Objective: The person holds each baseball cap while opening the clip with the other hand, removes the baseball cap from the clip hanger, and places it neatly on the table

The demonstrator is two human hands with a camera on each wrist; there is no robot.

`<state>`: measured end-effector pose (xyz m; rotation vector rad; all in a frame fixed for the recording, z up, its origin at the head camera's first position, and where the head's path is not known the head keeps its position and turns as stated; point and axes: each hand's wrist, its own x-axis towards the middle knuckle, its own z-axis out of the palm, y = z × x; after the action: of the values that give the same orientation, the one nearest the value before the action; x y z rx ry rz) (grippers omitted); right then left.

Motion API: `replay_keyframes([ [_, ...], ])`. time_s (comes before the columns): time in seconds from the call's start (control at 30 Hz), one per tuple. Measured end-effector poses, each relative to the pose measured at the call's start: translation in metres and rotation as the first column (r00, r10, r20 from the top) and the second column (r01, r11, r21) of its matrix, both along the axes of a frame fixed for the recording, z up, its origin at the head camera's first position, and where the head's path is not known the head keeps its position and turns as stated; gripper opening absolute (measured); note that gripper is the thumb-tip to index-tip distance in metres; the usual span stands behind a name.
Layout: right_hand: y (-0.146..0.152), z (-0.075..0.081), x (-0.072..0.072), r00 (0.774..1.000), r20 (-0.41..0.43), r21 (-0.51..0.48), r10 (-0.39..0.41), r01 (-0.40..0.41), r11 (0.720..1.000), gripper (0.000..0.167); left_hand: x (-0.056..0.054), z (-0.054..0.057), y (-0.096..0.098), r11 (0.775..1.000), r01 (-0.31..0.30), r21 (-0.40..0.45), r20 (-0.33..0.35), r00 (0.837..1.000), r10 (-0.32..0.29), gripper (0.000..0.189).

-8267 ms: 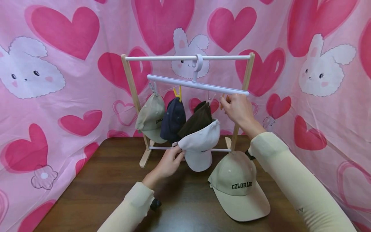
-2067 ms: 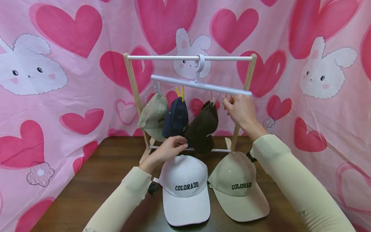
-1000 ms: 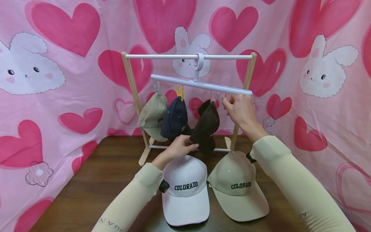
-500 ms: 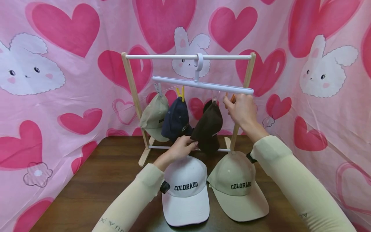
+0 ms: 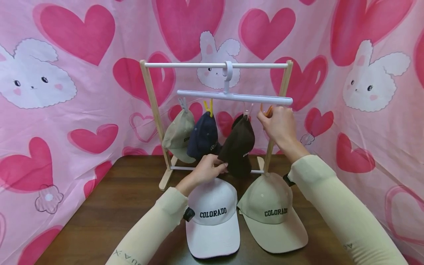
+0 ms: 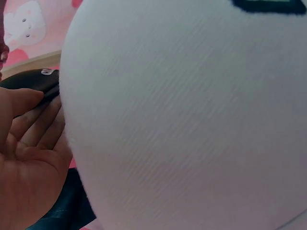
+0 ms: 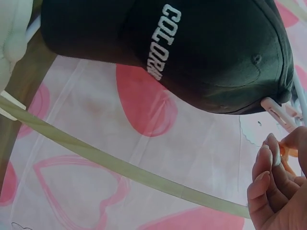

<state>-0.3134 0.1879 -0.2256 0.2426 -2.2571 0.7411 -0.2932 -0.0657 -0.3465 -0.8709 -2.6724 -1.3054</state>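
My left hand [image 5: 207, 169] pinches the lower back edge of a dark brown cap [image 5: 240, 143]; in the left wrist view the thumb lies over that cap's edge [image 6: 29, 80]. A pale pink clothespin [image 7: 280, 114] holds the cap by its top, below the white hanger [image 5: 232, 96]. At the hanger's right end my right hand [image 5: 279, 123] grips an orange clothespin [image 7: 286, 158], partly hidden by the fingers. A white COLORADO cap [image 5: 212, 217] lies on the table under my left hand and fills most of the left wrist view.
A beige cap [image 5: 273, 209] lies right of the white one on the wooden table [image 5: 99, 217]. On the hanger's left hang another beige cap [image 5: 179, 134] from a grey clothespin and a navy cap [image 5: 202, 136] from a yellow one. A wooden rack [image 5: 150, 99] carries the hanger.
My left hand earlier held the white cap, which now lies on the table, and has moved onto the brown cap. The hanger, tilted down at the right before, is nearer level.
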Motion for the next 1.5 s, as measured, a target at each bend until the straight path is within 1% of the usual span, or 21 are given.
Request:
replay_keyframes([
  [0.23,0.001,-0.002,0.003,1.000,-0.006,0.001,-0.013,0.013,1.000,0.042,0.001,0.005,-0.001,0.999,0.036,0.013,0.015,0.999,-0.036,0.019],
  [0.37,-0.001,-0.002,0.004,0.999,-0.012,0.014,-0.038,0.038,0.999,0.044,0.001,0.006,-0.001,0.999,0.034,0.009,0.000,0.999,-0.034,0.019],
  [0.53,-0.004,-0.003,0.006,0.995,0.027,0.063,-0.092,0.090,0.994,0.053,0.001,0.006,-0.001,1.000,0.025,0.001,-0.001,1.000,-0.025,0.018],
  [0.63,-0.007,-0.003,0.009,0.994,0.035,0.083,-0.101,0.098,0.992,0.056,0.003,0.006,-0.001,1.000,0.025,-0.001,-0.002,1.000,-0.025,0.018],
  [0.87,-0.014,0.000,0.012,0.999,0.035,0.067,-0.032,0.030,0.997,0.051,0.004,0.007,0.002,0.999,0.036,0.008,-0.011,0.999,-0.036,0.019],
  [1.1,-0.016,0.001,0.008,0.999,-0.041,0.072,0.017,-0.014,0.997,0.050,0.006,0.008,0.004,0.999,0.038,0.011,0.003,0.999,-0.038,0.019],
  [1.3,-0.018,0.002,0.003,0.995,-0.078,0.052,0.063,-0.059,0.997,0.052,0.006,0.008,0.005,1.000,0.013,-0.024,0.001,1.000,-0.013,0.018],
  [1.4,-0.019,0.003,0.001,0.994,-0.076,0.049,0.079,-0.075,0.996,0.052,0.007,0.008,0.006,1.000,0.009,-0.026,-0.002,1.000,-0.010,0.018],
  [1.5,-0.022,0.005,0.000,0.995,-0.043,0.047,0.091,-0.089,0.995,0.053,0.006,0.008,0.006,1.000,0.016,-0.021,-0.009,1.000,-0.016,0.018],
])
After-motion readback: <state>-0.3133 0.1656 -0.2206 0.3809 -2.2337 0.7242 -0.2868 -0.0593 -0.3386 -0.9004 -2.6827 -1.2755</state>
